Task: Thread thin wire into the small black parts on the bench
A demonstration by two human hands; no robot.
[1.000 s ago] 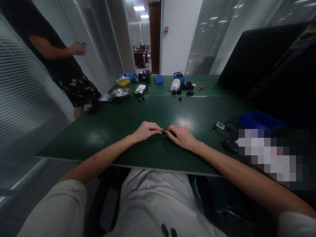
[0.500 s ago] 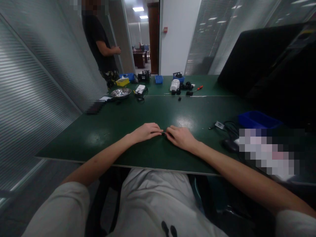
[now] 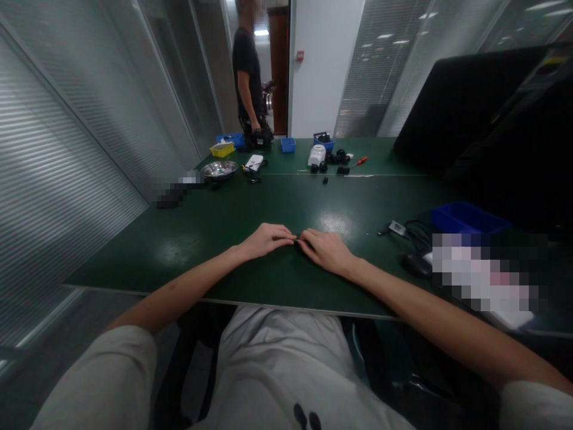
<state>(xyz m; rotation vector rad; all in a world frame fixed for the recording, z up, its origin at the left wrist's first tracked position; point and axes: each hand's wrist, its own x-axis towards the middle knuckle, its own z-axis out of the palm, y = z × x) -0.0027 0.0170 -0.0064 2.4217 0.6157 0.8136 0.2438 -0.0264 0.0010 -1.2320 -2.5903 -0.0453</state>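
Note:
My left hand [image 3: 267, 239] and my right hand [image 3: 326, 249] rest on the dark green table [image 3: 233, 221] with their fingertips meeting. Between them they pinch a small black part [image 3: 296, 242], mostly hidden by the fingers; its shape is too small to make out. Both forearms lie across the table's near edge.
At the right are a blue bin [image 3: 465, 217], a black cable with a small adapter [image 3: 397, 227] and a dark mouse [image 3: 417, 264]. At the far end stand a metal bowl [image 3: 219, 169], yellow and blue bins, a white device [image 3: 316, 154], a red screwdriver [image 3: 360, 160]. A person in black [image 3: 247, 77] stands there.
My hands have stayed together on the small part, barely moving. The person in black has walked from the left wall to the far end of the table.

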